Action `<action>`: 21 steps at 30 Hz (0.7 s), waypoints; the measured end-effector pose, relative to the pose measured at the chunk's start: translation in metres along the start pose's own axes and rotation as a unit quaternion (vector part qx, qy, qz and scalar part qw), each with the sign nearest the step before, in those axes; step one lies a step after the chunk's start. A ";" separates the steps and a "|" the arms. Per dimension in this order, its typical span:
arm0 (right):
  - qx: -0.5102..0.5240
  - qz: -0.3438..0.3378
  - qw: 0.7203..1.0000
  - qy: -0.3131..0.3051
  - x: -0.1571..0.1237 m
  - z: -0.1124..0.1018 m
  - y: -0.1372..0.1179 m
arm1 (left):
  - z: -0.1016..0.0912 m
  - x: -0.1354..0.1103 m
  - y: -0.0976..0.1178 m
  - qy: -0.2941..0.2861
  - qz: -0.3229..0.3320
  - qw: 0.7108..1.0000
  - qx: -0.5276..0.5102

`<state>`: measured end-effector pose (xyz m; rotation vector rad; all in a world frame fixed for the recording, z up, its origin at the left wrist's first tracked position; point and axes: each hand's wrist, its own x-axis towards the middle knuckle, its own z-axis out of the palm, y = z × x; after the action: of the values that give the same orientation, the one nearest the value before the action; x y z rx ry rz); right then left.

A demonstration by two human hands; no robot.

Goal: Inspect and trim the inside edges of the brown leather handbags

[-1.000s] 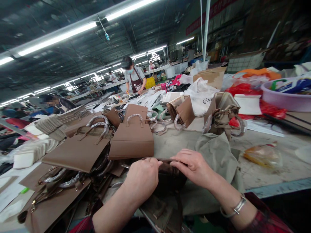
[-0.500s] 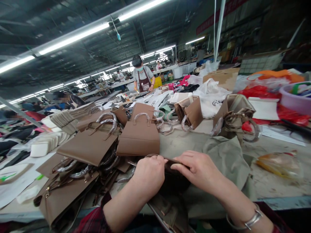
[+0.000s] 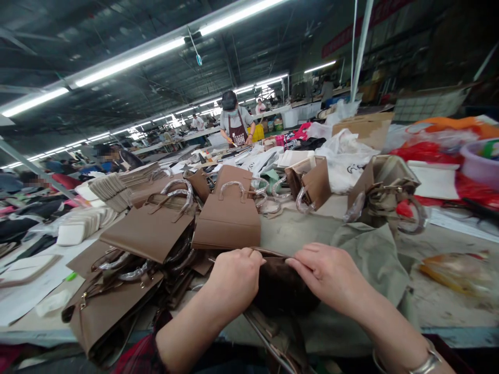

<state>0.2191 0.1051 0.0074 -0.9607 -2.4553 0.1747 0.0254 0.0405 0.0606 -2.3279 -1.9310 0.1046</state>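
Observation:
Between my two hands is a brown handbag [image 3: 283, 283], its dark inside facing up at me. My left hand [image 3: 239, 272] is closed, pinching the bag's far rim on the left side. On the right, my right hand [image 3: 325, 275] grips the same rim between thumb and fingers. Parts of the bag's lower body and straps hang near the table's front edge and are hard to make out. Beneath the bag and to its right spreads a grey-green cloth [image 3: 368, 254]. Just beyond my left hand lie flat brown bag panels with a wrapped handle [image 3: 230, 223].
Brown handbags [image 3: 152, 228] are piled at the left. Further bags [image 3: 312, 182] stand at the back, one [image 3: 384, 182] at the right. A plastic packet [image 3: 456, 272] lies on the right, a purple basin [image 3: 481, 163] behind it. A co-worker [image 3: 236, 122] works across the table.
My hands have moved slightly apart along the bag's rim, and its dark inside shows more widely. The whole view has shifted a little, so surrounding things appear further right.

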 end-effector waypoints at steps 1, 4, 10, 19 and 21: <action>-0.003 0.004 1.000 -0.001 0.000 -0.001 -0.001 | 0.000 0.002 0.002 -0.002 -0.009 1.000 0.003; -0.006 0.013 1.000 -0.008 0.000 -0.002 -0.004 | 0.002 0.006 0.006 -0.008 -0.034 0.999 0.014; -0.005 -0.003 1.000 -0.020 0.001 -0.003 -0.010 | 0.003 0.011 0.006 -0.017 -0.066 0.997 0.029; 0.010 -0.006 0.999 -0.034 0.006 -0.006 -0.021 | 0.006 0.008 0.005 -0.006 -0.068 0.997 0.020; 0.008 0.003 0.999 -0.036 0.006 -0.009 -0.023 | 0.006 0.008 0.005 -0.007 -0.064 0.998 0.017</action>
<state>0.2055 0.0912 0.0242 -0.9712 -2.5113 0.2353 0.0310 0.0478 0.0543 -2.1824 -2.0610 0.1398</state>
